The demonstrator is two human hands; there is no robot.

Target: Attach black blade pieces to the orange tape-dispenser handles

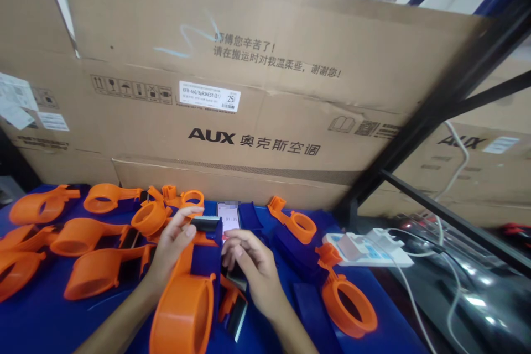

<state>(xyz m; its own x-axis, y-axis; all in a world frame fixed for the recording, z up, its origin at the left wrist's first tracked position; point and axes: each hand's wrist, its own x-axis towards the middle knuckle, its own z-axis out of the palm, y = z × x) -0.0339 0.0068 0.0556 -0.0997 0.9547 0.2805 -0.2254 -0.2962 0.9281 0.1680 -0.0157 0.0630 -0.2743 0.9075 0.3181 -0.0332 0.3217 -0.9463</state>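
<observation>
An orange tape dispenser (186, 310) with a blue front part stands between my hands on the blue table (41, 321). My left hand (172, 243) grips its upper left side, thumb lying across toward the black toothed blade at the top. My right hand (249, 265) has its fingers curled against the blue part on the right side. Under my right wrist lies another blade piece (237, 318).
Several orange dispenser bodies (95, 232) lie at the left, others (348, 304) at the right, with blue parts (309, 301) among them. A phone (229, 217) leans behind. A white power strip (365, 249) with cables sits right. Large cardboard boxes (265, 94) form a wall behind.
</observation>
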